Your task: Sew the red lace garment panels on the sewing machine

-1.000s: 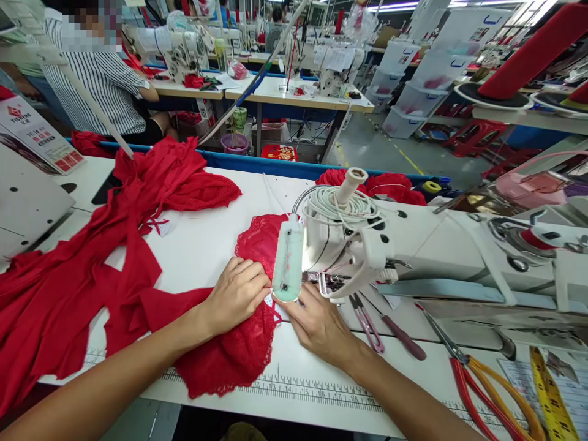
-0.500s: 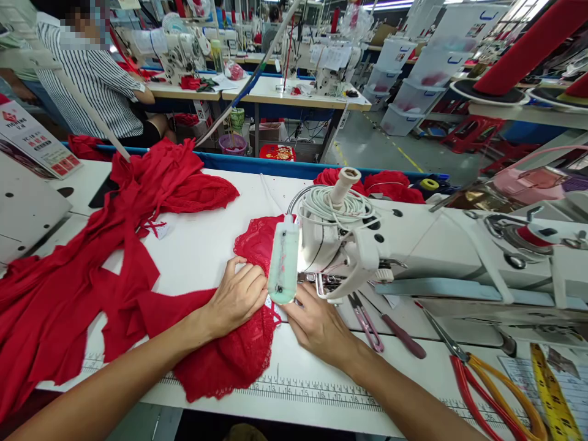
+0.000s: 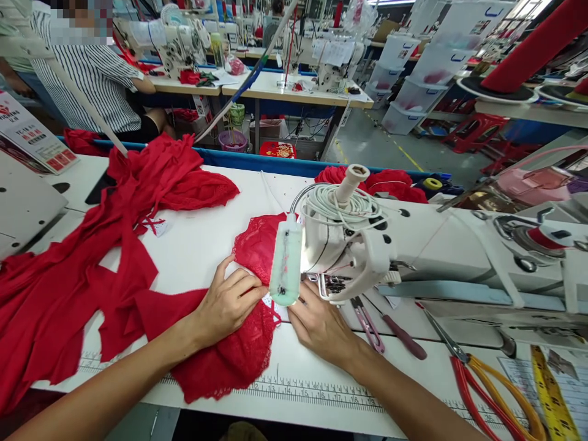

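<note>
A red lace garment [image 3: 250, 361] lies under the sewing machine head [image 3: 340, 245], with a small white label at its middle. My left hand [image 3: 229, 303] rests palm down on it, thumb and forefinger pinched together at the cloth by the label, outer fingers spread over the lace. On the other side, beside the presser foot, my right hand [image 3: 321, 324] has its fingers closed at the garment's edge. A pale green lamp [image 3: 285, 263] covers the right fingertips and part of the cloth between the hands.
More red fabric [image 3: 128, 245] is heaped at the left. Pink-handled snips [image 3: 367, 324], an awl-like tool [image 3: 404, 337], scissors [image 3: 478, 373] and a yellow tape measure [image 3: 554, 392] lie at the right. A ruler strip [image 3: 312, 392] runs along the front edge. A person in stripes [image 3: 92, 86] sits beyond.
My left hand has shifted slightly left, and its outer fingers have spread and straightened. My right hand stays by the presser foot. The garment looks nearly unmoved.
</note>
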`<state>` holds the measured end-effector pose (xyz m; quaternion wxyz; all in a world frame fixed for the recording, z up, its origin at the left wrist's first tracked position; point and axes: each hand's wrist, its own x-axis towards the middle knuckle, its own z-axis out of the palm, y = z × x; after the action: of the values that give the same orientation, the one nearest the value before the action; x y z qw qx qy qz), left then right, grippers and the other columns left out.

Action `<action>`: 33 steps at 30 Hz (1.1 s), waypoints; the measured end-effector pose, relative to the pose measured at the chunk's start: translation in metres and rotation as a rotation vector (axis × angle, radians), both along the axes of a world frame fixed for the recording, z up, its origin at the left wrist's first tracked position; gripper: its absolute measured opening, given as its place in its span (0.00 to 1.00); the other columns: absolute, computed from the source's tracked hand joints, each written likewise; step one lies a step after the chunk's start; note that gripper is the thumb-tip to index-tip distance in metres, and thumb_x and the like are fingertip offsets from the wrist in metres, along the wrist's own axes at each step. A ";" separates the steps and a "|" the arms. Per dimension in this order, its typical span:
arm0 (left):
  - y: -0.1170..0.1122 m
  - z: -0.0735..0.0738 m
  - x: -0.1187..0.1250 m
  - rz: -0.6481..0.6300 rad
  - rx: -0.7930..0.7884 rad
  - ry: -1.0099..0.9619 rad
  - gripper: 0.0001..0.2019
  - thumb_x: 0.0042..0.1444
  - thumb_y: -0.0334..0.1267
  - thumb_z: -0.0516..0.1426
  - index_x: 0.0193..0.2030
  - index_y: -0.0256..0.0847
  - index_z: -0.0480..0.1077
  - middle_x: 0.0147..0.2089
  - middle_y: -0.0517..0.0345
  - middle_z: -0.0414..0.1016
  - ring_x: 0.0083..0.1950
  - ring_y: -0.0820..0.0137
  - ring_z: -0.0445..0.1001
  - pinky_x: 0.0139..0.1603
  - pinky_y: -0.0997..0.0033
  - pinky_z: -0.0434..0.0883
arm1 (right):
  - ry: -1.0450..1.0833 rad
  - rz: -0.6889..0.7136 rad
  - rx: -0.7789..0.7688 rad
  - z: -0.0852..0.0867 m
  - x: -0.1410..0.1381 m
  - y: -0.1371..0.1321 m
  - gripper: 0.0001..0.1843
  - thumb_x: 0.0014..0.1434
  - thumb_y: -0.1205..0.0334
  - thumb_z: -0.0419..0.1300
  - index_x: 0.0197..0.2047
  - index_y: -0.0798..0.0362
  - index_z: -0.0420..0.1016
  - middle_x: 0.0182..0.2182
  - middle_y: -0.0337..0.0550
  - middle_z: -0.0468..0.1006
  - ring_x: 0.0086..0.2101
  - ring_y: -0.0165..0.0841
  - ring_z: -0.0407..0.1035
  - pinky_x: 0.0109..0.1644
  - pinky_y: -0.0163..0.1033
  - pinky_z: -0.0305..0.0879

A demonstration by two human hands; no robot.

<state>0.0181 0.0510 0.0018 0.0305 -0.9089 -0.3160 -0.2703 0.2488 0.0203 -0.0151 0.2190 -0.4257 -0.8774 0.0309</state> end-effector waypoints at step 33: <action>-0.005 -0.005 -0.012 0.013 0.058 0.186 0.21 0.60 0.19 0.48 0.53 0.39 0.72 0.39 0.54 0.77 0.46 0.63 0.73 0.69 0.23 0.43 | -0.131 -0.012 0.093 0.005 -0.009 0.003 0.18 0.61 0.77 0.51 0.49 0.54 0.75 0.33 0.47 0.72 0.37 0.39 0.65 0.32 0.39 0.59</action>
<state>0.0058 0.0455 -0.0036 0.0877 -0.9268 -0.3098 -0.1934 0.2395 0.0233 -0.0096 0.1809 -0.4215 -0.8877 -0.0390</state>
